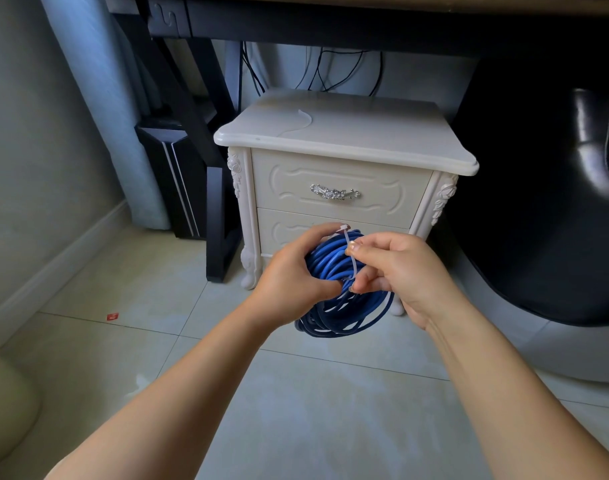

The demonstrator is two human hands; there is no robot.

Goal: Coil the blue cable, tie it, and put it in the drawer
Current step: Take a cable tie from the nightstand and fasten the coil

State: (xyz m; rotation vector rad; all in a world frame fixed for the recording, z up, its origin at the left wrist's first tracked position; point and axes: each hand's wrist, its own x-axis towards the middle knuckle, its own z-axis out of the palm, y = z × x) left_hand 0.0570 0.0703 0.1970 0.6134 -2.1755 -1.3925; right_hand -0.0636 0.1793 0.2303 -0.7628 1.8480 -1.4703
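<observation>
Head view shows you holding the blue cable [325, 263] in the air, in front of the white nightstand [382, 133] and above the tiled floor, already wound into a fat bundle of many loops. Your left hand [289, 275] has its fingers curled round the upper left of the bundle, squeezing the strands together. Your right hand [400, 271] pinches the pale cable tie [352, 261] between thumb and fingertips where it crosses the strands, and the tie's head pokes out at the top of the coil by your left fingertips. The tie looks wrapped round, but I cannot tell whether it is threaded or pulled tight. Expect the bundle to be light but springy: the jacket looks smooth and fairly stiff, so loops will want to fan open wherever nothing clamps them, and the lower loops hang looser below your hands. Keep the left grip just beside the tie, where the strands are packed, not on the slack bottom loops. The tie itself is thin, slick and flexible, so a fingertip pinch near its tail is likely the surest hold for cinching. Both the top drawer [296, 188], with its silver handle [334, 192], and the lower drawer [279, 230] behind your hands appear shut, so one hand will need freeing to open one. A spare tie [310, 120] lies on the nightstand top, nearer its left edge than its right.
</observation>
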